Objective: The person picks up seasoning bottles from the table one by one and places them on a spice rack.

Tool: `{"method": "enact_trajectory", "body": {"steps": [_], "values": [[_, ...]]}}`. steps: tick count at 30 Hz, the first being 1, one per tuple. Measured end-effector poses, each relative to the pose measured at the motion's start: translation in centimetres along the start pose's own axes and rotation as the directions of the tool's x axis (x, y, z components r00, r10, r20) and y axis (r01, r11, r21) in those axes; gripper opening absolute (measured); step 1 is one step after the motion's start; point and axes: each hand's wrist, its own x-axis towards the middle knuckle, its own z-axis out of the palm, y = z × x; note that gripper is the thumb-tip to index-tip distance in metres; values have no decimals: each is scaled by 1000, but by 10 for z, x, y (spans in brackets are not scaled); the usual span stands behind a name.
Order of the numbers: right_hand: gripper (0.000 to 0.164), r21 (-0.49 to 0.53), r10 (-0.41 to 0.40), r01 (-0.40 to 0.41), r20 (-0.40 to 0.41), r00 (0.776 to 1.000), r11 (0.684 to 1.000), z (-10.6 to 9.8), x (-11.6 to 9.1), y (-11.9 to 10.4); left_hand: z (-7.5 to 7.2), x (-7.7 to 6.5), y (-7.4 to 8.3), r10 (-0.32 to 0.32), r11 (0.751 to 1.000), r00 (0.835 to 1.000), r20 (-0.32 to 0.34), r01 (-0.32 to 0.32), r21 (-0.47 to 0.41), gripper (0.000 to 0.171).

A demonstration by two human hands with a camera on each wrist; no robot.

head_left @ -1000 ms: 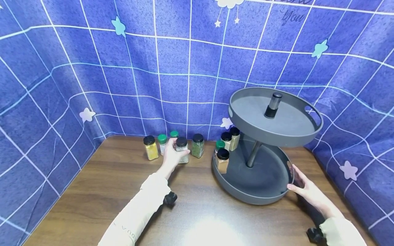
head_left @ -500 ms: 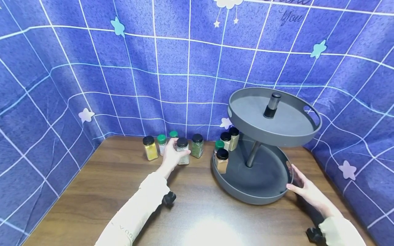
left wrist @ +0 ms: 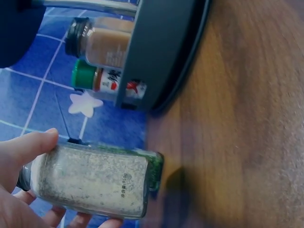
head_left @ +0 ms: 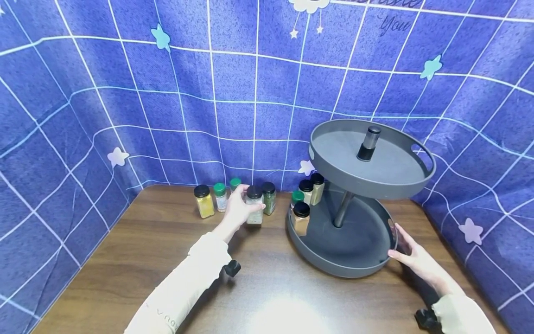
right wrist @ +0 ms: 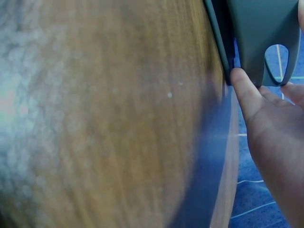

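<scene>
My left hand (head_left: 240,209) grips a glass spice jar (head_left: 255,208) with a black lid and pale, whitish-grey contents. In the left wrist view this jar (left wrist: 95,179) lies between thumb and fingers, partly covering a jar of green herbs (left wrist: 155,171). That herb jar (head_left: 269,202) stands just right of the held one in the head view. On the right, my right hand (head_left: 419,260) holds the lower tier of a dark grey two-tier turntable rack (head_left: 350,266) beside its handle cutout. Its thumb (right wrist: 243,88) lies against the tier's outer wall in the right wrist view.
A yellow spice jar (head_left: 204,204) and two green-lidded jars, one in front (head_left: 220,199), stand left of the held jar. Several jars, including an orange-brown one (head_left: 301,220), sit at the lower tier's left side. The upper tier (head_left: 400,164) overhangs it. Blue curtain (head_left: 233,116) surrounds the table.
My left hand has moved slightly right with the pale jar, bringing it close beside the herb jar. The right hand and the rack stay where they were.
</scene>
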Motion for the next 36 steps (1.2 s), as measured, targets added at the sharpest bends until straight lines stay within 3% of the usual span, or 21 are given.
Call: {"method": "enact_trajectory", "body": {"steps": [13,20,27,36], "values": [[78,-17,-9,9,-5,1000,1000,0,1,-1,-6,-12,36,38,998,998,47,-41,55,60],[78,-31,-8,7,-9,1000,999,0,1,-2,-7,-20,57,76,996,994,81,-79,38,56],[79,-36,-7,6,-8,1000,999,0,1,-1,-6,-26,74,169,985,978,122,-173,22,54],[79,-37,-4,4,-10,1000,999,0,0,0,-1,-29,94,225,973,958,179,-230,4,54]]}}
